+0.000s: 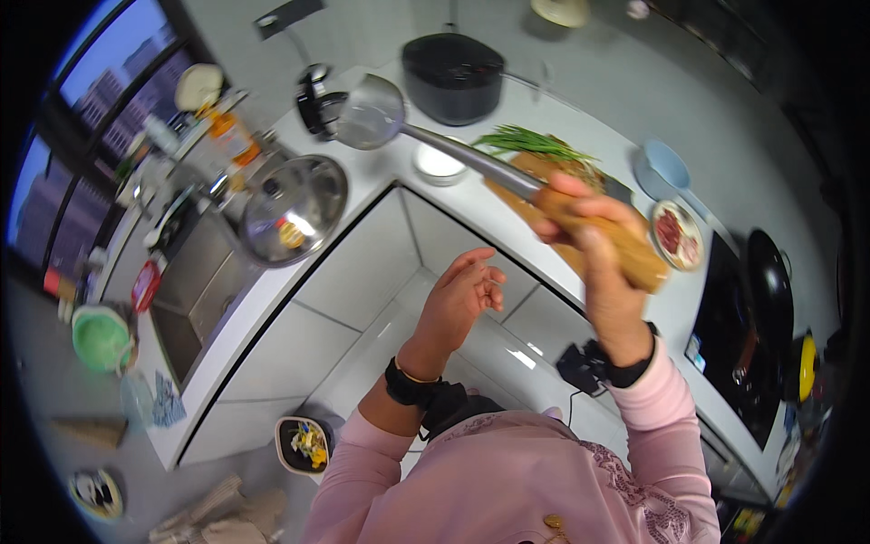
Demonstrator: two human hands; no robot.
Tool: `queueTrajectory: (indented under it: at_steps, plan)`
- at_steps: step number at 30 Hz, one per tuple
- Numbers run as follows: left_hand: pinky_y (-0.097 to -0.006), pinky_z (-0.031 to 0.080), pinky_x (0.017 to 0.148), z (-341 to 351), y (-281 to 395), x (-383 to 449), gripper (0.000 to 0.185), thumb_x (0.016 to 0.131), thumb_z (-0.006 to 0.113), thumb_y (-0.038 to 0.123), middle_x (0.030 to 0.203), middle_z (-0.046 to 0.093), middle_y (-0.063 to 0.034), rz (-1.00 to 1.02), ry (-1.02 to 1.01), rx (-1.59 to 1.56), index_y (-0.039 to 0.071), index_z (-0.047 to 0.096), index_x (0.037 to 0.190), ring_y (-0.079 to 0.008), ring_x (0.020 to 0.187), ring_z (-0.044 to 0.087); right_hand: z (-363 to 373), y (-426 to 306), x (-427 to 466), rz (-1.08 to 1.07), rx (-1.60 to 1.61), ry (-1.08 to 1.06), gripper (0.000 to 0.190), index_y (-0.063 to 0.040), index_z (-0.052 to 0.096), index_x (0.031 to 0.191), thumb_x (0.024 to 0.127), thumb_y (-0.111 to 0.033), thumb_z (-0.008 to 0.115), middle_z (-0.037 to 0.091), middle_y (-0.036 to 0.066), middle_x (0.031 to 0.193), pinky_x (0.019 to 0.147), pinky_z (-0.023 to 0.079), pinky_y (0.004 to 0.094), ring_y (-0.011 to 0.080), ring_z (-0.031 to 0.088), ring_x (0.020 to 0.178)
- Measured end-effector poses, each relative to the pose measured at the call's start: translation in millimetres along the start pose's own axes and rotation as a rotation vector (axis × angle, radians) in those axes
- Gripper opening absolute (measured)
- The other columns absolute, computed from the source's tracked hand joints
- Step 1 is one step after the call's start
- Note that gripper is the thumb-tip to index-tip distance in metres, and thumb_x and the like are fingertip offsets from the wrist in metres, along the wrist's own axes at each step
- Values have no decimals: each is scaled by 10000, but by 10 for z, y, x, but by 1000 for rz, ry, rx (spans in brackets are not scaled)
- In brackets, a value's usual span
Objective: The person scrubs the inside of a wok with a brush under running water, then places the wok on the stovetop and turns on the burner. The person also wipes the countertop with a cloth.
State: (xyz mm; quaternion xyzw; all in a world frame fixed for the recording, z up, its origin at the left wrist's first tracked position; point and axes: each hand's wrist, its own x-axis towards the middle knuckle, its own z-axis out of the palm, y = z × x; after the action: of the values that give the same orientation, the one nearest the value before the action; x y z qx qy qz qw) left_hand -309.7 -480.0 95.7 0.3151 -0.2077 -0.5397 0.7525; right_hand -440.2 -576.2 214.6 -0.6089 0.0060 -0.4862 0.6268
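My right hand [605,251] grips the wooden handle of a metal wok spatula [469,155], raised over the counter with its blade towards the upper left. My left hand [465,292] holds nothing, its fingers partly curled, in front of the cabinet doors. Behind the spatula lies a wooden cutting board [527,211] bearing green scallions [530,143] and the dark blade of what looks like a cleaver. A plate of sliced raw meat [674,234] sits to the right of the board, near a light-blue saucepan [660,170].
A black wok [769,285] is on the black cooktop [720,333] at right. A black rice cooker [452,78] and a white round dish [440,162] stand behind. On the left are a metal lid [296,211], a sink [197,292] and a green basin [102,338]. A bin [303,445] stands below.
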Motion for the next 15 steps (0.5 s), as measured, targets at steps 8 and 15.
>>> queueTrajectory:
  at_steps: [8,15]
  plan:
    - [-313,473,716,-688,331,-966,311,936,444,187,1006,599,-48,275,502,-122,39,488,1206,-156,830,581,2145,1296,32,-432,-121,-685,193,-95,612,909,748,7,642,588,128,1188,809,486,336,298,604,969]
    - [-325,491,676,-1213,453,-1579,323,924,456,204,939,624,-77,431,557,-105,28,486,1193,-176,764,588,2690,1554,-133,-403,-71,-763,199,-98,609,904,747,17,650,587,124,1198,833,484,315,283,610,985]
